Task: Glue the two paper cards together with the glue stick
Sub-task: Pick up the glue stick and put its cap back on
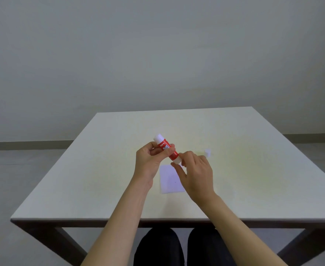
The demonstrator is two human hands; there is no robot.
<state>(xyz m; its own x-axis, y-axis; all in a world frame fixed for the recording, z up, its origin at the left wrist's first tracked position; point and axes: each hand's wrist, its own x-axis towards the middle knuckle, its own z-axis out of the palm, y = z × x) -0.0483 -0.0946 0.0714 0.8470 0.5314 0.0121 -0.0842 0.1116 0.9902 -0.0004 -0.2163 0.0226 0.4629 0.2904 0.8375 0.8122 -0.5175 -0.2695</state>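
The worktop [253,179] is a pale square slab, seen from its near edge. Near its middle, a little toward the near edge, lies a white paper card [170,179], flat; whether a second card lies under or beside it I cannot tell. Further right and toward the far edge stands a small white object [207,152], probably the cap, though it is too faint to be sure.

Both forearms reach in from the near edge. The left hand [148,162] is closed round the red middle of the glue stick [167,148], held tilted above the card, one white end pointing to the far left corner, the other down toward the right. The right hand [196,173] is half open, empty, thumb and forefinger touching that lower white end.

This looks like the readying step: twisting the base to raise the glue. Next the stick must be turned and pressed onto the card.
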